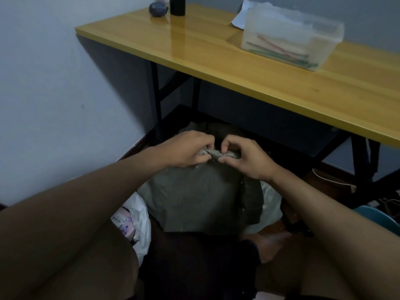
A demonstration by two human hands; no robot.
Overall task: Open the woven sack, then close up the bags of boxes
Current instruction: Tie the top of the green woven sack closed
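Note:
A grey-green woven sack [194, 195] stands on the floor between my knees, just in front of the table. Its top is gathered into a twisted neck [213, 153]. My left hand [186, 151] pinches the left end of that neck. From the other side, my right hand [244, 158] pinches the right end with curled fingers. A white plastic bag [140, 221] with a pink printed box showing inside lies at the sack's lower left. A second pale plastic bag [270, 202] sits behind the sack on the right, partly hidden.
A yellow wooden table [270, 68] on black legs stands over the sack. On it are a clear plastic box [290, 40] of coloured sticks, a black cylinder [177, 5] and a small dark object [158, 9]. A wall [54, 94] runs along the left. A blue chair edge [378, 215] shows at right.

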